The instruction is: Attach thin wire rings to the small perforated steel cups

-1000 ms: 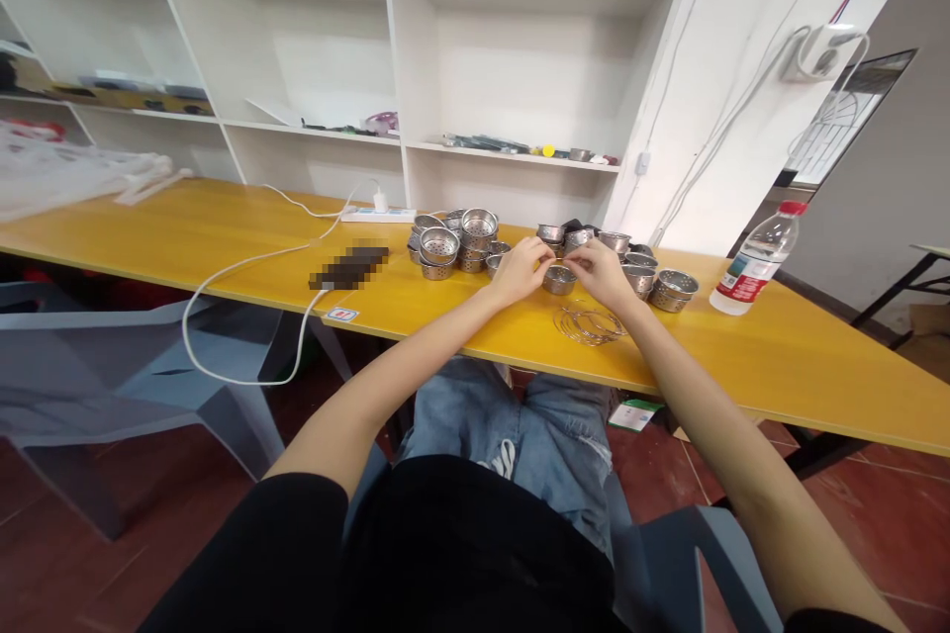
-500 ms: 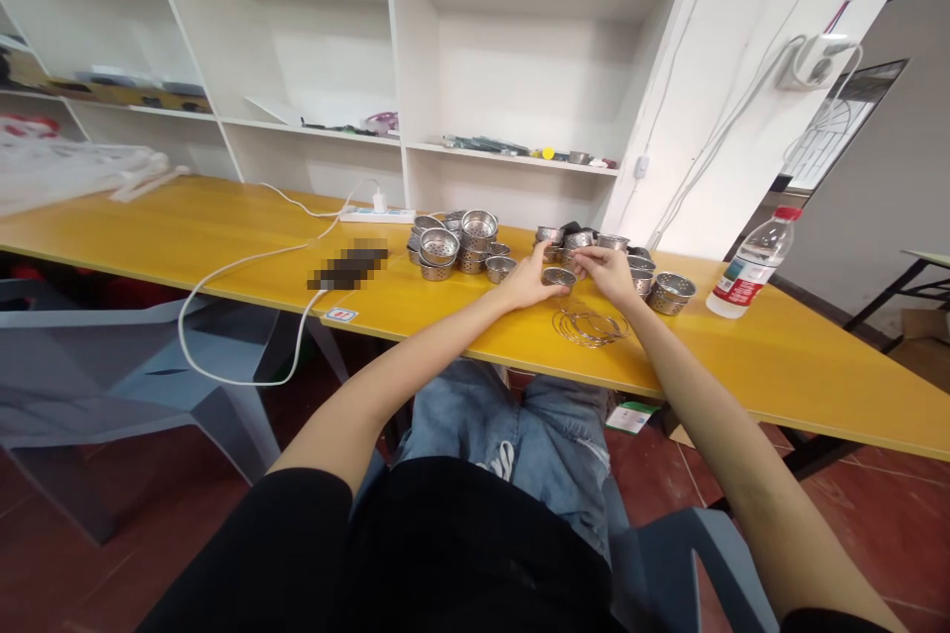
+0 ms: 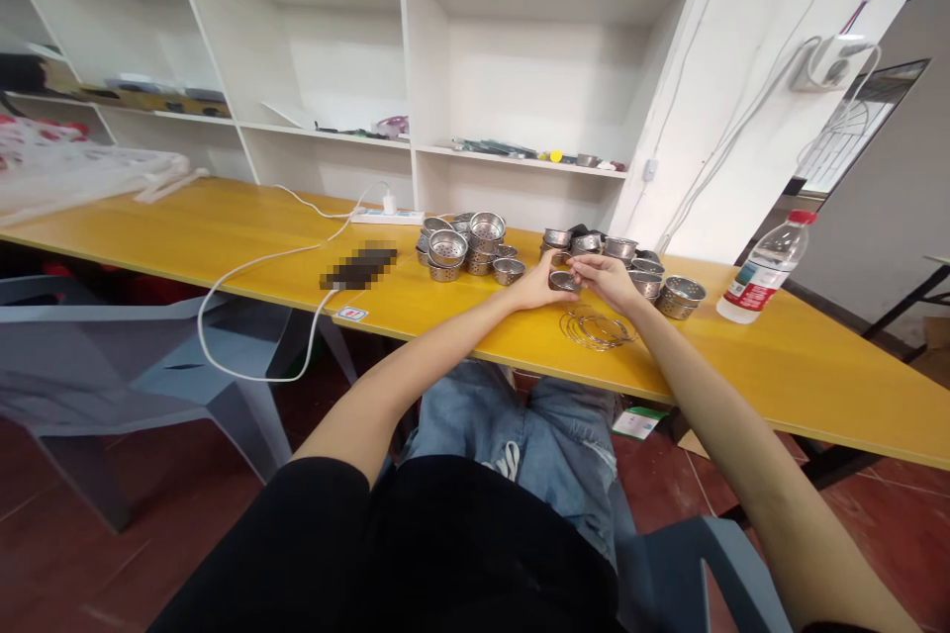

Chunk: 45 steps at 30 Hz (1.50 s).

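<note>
My left hand (image 3: 535,288) is curled around a small perforated metal cup (image 3: 565,283) on the yellow table, its thumb at the near side. Over that cup's far right rim, my right hand (image 3: 607,279) has thumb and fingers pinched together. Whatever lies between those fingertips is too small to make out. Just in front of both hands is a loose bundle of thin wire rings (image 3: 596,328). More perforated cups (image 3: 447,247) are stacked to the left of my hands, and another stack (image 3: 681,297) stands to the right.
A clear bottle with a red cap (image 3: 764,269) stands at the right. On the left, a white cable (image 3: 252,269) runs to a blurred dark object (image 3: 358,267) and hangs over the table edge. A power strip (image 3: 386,217) lies behind, below white shelves (image 3: 512,158).
The view has turned slightly left. My left fingers have come down a little closer to the right fingertips. The cup, the rings and the stacks stay in place.
</note>
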Available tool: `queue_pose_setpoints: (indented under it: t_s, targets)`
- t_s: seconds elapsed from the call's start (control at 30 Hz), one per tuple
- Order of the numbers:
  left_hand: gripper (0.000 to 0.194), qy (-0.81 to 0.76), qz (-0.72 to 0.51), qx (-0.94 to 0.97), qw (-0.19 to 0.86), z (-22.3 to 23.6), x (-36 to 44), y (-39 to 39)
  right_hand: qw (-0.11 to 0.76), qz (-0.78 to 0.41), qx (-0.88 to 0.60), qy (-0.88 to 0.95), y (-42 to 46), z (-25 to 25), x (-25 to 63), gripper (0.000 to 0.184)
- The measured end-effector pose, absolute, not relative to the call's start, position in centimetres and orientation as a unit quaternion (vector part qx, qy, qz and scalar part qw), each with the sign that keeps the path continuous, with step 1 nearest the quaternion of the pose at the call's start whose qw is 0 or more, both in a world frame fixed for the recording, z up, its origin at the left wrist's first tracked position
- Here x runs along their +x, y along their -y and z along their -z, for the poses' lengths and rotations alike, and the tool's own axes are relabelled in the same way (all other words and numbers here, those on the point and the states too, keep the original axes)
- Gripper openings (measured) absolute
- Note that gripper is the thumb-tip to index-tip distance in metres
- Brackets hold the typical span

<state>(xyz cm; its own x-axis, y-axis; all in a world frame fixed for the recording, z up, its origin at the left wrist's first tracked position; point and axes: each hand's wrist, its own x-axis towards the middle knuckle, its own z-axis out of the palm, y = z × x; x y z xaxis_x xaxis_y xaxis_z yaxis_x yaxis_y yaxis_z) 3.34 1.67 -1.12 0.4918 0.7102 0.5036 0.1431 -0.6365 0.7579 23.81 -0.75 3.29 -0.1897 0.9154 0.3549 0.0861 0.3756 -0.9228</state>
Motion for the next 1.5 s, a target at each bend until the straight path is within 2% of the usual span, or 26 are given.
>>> queue_pose_setpoints:
  t_s: [0.33, 0.63, 0.93, 1.5]
  targets:
    - [0.091, -0.299, -0.408, 0.808, 0.301, 1.0, 2.6, -1.0, 0.519, -0.384, -0.412, 0.643, 0.7, -3.8, 24.7, 0.048]
    - [0.093, -0.282, -0.415, 0.809, 0.308, 0.9, 2.5, -1.1, 0.497, -0.405, -0.427, 0.637, 0.9, -3.9, 24.4, 0.050]
    - [0.094, -0.281, -0.416, 0.810, 0.304, 1.1, 2.7, -1.5, 0.489, -0.401, -0.443, 0.635, 1.4, -4.6, 24.6, 0.041]
    - [0.096, -0.288, -0.409, 0.814, 0.295, 0.9, 2.6, -1.6, 0.489, -0.390, -0.449, 0.638, 1.9, -4.7, 24.1, 0.037]
